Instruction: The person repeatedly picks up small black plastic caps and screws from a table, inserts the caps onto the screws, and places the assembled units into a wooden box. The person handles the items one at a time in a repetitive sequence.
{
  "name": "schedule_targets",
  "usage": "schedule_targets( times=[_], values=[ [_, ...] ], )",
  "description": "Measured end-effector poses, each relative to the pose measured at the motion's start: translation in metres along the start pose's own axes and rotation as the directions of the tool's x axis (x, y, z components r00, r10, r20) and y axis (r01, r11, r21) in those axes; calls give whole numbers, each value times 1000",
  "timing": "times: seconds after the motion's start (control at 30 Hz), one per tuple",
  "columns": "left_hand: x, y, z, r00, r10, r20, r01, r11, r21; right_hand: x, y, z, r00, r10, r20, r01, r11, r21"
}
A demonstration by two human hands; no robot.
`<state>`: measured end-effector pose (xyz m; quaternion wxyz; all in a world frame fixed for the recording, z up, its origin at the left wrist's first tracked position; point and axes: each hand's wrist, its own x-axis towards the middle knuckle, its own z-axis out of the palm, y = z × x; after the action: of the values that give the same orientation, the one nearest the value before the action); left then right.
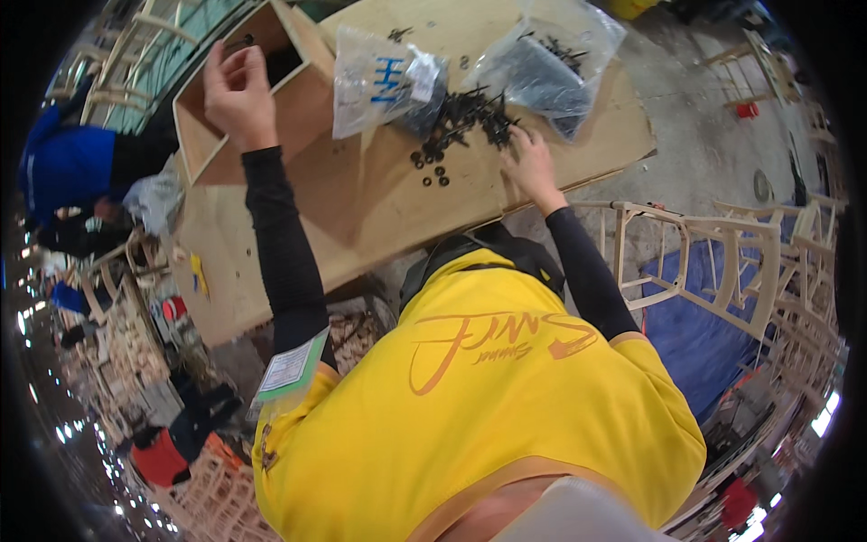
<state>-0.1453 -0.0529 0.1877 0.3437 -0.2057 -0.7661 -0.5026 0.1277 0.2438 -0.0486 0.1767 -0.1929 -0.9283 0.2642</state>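
Note:
My left hand is raised over an open wooden box, its fingers curled together. At its fingertips shows a small dark piece that looks like a black bolt. My right hand rests at the near right edge of a heap of black bolts, fingertips touching it and thumb apart. Just below the heap lie several loose black washers. Two clear plastic bags with dark hardware flank the heap: one bag with blue marking on the left, another bag on the right.
All this stands on a plywood table. A yellow-handled tool lies at its left edge, near a crumpled plastic bag. Wooden chair frames stand to the right on a blue sheet. A person in blue is at the far left.

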Motion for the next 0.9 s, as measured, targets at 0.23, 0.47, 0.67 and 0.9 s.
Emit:
schedule_targets(
  times=[0.23, 0.47, 0.67, 0.9],
  values=[
    [-197, 6, 41, 596, -168, 785, 288, 957, -13, 22, -5, 1, 997, -2, 80, 5, 999, -40],
    [-300, -22, 60, 558, -171, 812, 133, 984, 116, 31, -3, -1, 979, 83, 188, -66, 993, -96],
    [-296, -21, 68, 533, -261, 805, 232, 960, 157, 27, 8, -6, 990, 112, 91, -116, 992, 45],
    [-283, -11, 73, 268, -507, 819, 887, 461, -5, 19, 12, -10, 944, 328, 28, -294, 802, 520]
  ],
)
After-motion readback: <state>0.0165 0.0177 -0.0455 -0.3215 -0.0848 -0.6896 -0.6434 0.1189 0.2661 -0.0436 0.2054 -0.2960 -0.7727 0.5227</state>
